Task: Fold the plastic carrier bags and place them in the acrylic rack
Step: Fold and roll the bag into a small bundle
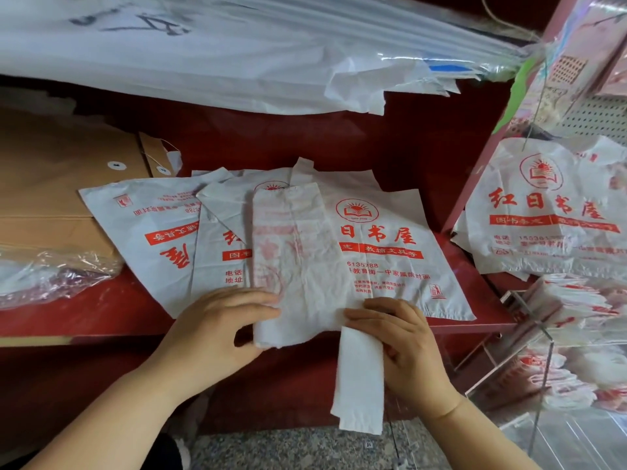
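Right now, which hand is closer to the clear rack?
Right. The right hand sits on the bag, left of the acrylic rack; the left hand grips the bag's folded edge farther left.

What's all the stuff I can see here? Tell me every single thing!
Half-folded bag: one, white with faint red print, on top of the pile.
Flat carrier bags: at least three, white with red print, overlapping on the shelf.
Shelf: one, dark red, under the bags.
Acrylic rack: one, clear, lower right, folded bags inside.
Bag bundle: white and red, above the rack.
Envelopes: a stack, brown, left.
Clear wrap: crumpled, front left.
White sheets: a stack, top.
Left grip: bare hand, pinching the half-folded bag's near edge.
Right grip: bare hand, resting on the pile.
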Demonstrator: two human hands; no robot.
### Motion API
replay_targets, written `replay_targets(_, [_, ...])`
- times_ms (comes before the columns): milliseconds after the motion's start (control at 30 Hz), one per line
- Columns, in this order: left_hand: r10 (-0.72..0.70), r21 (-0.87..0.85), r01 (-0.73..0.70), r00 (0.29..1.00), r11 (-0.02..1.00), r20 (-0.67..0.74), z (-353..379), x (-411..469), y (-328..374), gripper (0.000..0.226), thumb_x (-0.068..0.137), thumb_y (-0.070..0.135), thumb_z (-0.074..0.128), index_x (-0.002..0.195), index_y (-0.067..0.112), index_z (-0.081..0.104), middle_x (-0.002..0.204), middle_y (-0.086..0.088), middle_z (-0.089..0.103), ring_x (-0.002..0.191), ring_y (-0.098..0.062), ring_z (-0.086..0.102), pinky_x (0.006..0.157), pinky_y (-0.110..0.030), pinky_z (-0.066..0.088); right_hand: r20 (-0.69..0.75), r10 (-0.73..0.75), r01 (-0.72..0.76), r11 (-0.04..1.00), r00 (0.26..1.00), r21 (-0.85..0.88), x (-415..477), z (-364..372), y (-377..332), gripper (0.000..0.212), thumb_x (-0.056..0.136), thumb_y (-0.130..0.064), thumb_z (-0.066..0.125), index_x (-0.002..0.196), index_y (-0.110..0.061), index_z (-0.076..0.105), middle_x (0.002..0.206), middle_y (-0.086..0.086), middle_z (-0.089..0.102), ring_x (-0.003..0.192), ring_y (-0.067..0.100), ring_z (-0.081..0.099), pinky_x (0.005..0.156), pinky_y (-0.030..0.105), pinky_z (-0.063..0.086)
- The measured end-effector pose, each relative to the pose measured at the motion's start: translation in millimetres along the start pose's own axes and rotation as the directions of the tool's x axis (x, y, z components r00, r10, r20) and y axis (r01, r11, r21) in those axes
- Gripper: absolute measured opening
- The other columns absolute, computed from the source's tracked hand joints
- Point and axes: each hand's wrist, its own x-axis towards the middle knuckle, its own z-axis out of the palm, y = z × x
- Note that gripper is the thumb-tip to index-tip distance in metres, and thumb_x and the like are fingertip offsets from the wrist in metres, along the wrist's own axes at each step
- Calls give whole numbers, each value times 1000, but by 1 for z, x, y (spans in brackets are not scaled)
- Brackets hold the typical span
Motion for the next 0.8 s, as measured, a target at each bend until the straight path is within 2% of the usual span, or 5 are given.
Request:
replay_targets(167, [-27, -51, 20, 992, 998, -122, 3, -9, 8, 31, 68, 43, 52, 74, 23, 76, 93, 18, 62, 96, 0, 50, 96, 2, 19, 28, 141, -143, 989, 990, 44, 0, -8, 0, 29, 74, -30, 54, 103, -33, 58, 107, -40, 52, 103, -12, 43, 91, 15, 31])
replay_targets(267, [-96, -118, 73, 974, 990, -204, 7, -9, 13, 34, 67, 50, 54, 66, 23, 75, 88, 24, 61, 93, 13, 49, 90, -1, 29, -37, 266, -265, 964, 963, 28, 7, -7, -10, 27, 71, -34, 48, 87, -29, 68, 80, -27, 52, 97, -8, 44, 79, 22, 32])
replay_targets(400, [-247, -242, 185, 935, 952, -255, 11, -2, 16, 37, 66, 56, 51, 64, 22, 66, 77, 36, 61, 83, 3, 56, 74, -9, 40, 86, 439, -442, 897, 894, 9, 36, -6, -17, 28, 78, -26, 46, 60, -11, 61, 52, -15, 38, 56, 5, 36, 63, 25, 26])
replay_targets(567, [-416, -286, 347, 879, 893, -232, 9, 6, 14, 37, 72, 49, 58, 52, 18, 61, 72, 10, 67, 68, -10, 58, 64, -28, 49, 359, 617, -602, 781, 700, -167, 78, -8, -25, 47, 97, -25, 38, 51, -17, 31, 53, -4, 35, 54, 8, 32, 78, 27, 23])
replay_targets(800, [-458, -149, 434, 855, 888, -243, 4, 9, 7, 34, 73, 16, 72, 49, 14, 49, 75, 8, 58, 78, -14, 56, 61, -15, 36, 273, 736, -623, 672, 619, -401, 89, 10, -21, 41, 90, -37, 49, 55, -18, 38, 54, -5, 40, 58, 14, 40, 94, 32, 28])
